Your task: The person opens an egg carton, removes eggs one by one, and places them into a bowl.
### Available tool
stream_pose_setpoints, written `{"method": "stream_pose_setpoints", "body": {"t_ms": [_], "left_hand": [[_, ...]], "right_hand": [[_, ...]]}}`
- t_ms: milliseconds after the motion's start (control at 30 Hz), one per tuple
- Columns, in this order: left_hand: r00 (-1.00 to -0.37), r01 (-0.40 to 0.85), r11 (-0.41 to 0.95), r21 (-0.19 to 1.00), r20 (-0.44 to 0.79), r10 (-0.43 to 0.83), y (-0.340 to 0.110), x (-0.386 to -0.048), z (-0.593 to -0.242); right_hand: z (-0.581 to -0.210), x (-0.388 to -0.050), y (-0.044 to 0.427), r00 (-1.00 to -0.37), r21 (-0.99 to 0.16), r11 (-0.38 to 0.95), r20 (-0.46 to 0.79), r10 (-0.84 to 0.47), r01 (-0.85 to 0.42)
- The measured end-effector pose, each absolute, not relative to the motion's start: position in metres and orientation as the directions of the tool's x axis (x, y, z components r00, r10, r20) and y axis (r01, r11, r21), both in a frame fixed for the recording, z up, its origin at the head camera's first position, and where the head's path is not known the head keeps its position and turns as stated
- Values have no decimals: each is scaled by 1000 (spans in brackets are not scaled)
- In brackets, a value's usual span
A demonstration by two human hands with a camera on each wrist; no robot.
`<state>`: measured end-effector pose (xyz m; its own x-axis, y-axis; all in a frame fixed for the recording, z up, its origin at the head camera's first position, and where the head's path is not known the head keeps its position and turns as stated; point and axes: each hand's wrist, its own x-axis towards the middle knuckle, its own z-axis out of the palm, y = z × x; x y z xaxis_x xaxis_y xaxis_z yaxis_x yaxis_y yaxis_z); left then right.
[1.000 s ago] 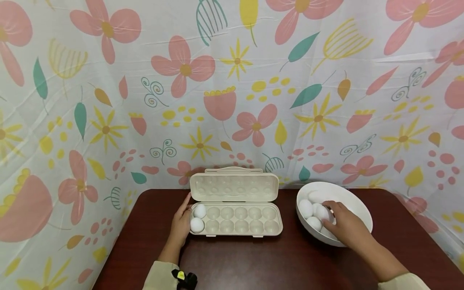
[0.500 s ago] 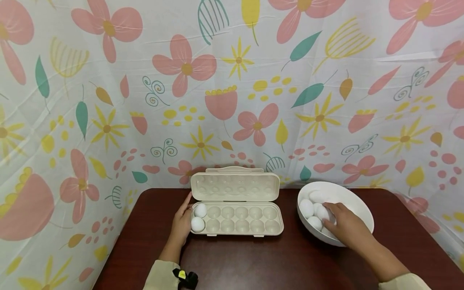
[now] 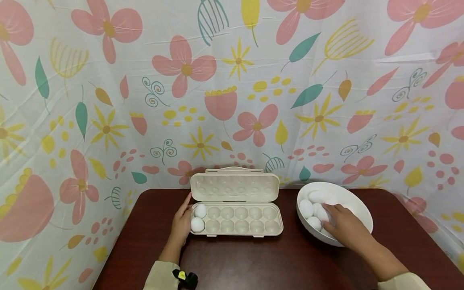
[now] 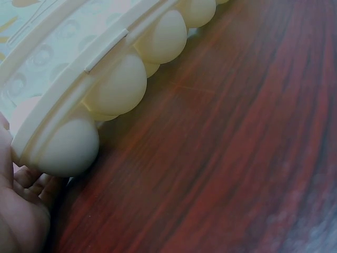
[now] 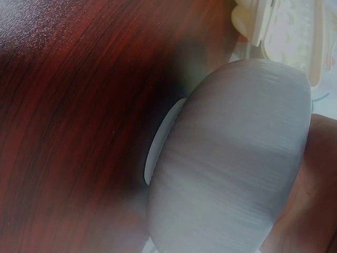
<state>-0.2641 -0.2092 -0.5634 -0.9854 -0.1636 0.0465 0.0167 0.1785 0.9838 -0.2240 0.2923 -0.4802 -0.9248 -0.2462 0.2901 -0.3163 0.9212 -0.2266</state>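
Observation:
A cream egg carton (image 3: 237, 231) lies with its lid raised, two white eggs (image 3: 197, 225) in its leftmost cups. My left hand (image 3: 180, 227) grips the carton's left end; in the left wrist view, the thumb is by the rim and curled fingers (image 4: 34, 182) show below. To the right stands a white bowl (image 3: 357, 207) with several white eggs in it. Inside it, my right hand (image 3: 346, 225) holds an egg (image 3: 321, 215) between thumb and fingers. From the right wrist, the bowl (image 5: 231, 153) hides the fingertips and eggs.
Everything stands on a dark red-brown wooden table (image 3: 239, 262). A flower-printed cloth (image 3: 224, 133) hangs right behind the table and along its left side. The bowl is a short way to the right of the carton.
My right hand's fingers have shifted slightly over the eggs in the bowl. The left hand and the carton stay in place.

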Motion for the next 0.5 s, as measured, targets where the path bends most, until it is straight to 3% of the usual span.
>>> {"method": "stream_pose_setpoints", "body": {"t_ms": [500], "left_hand": [[-985,26,180,983,56,-162,-209,-262,-561]], "right_hand": [[-479,-224,291,-909,-241,915,347,-231,-325]]}}
